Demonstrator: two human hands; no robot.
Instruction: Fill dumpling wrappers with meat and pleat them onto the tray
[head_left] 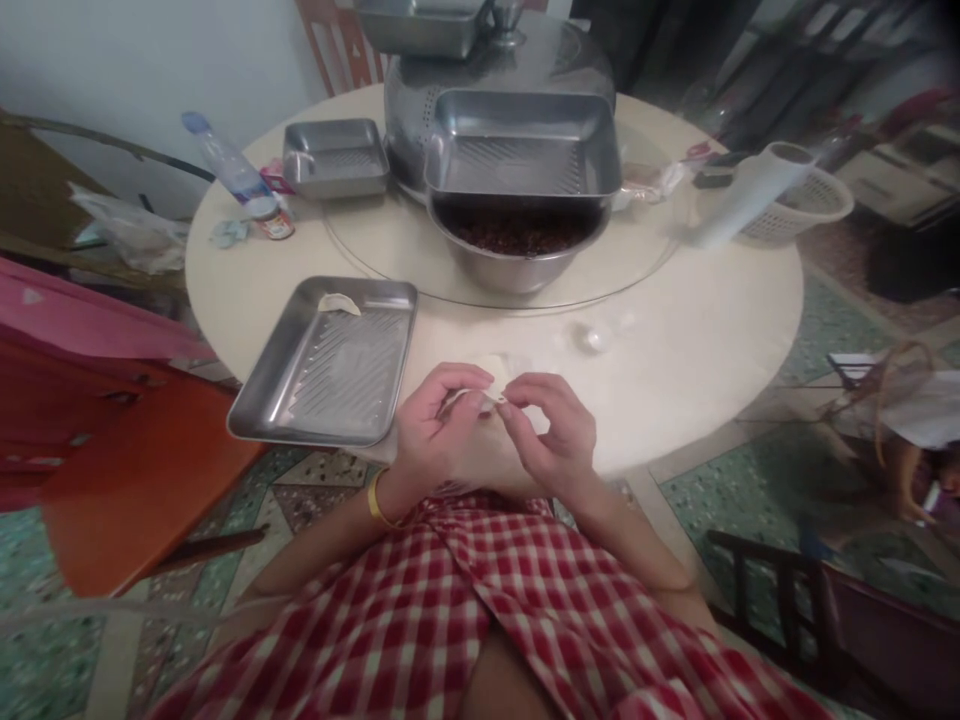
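Dough [495, 382] between left hand [437, 418] and right hand [559, 428], tray [349, 375] to their left, bowl [517, 273] behind, basket [806, 208] far right

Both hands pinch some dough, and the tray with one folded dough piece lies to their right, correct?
Wrong side: the head view shows the tray with one folded dough piece left of both hands, which do pinch some dough.

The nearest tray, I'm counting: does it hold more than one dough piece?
No, the tray holds a single dough piece, at its far end.
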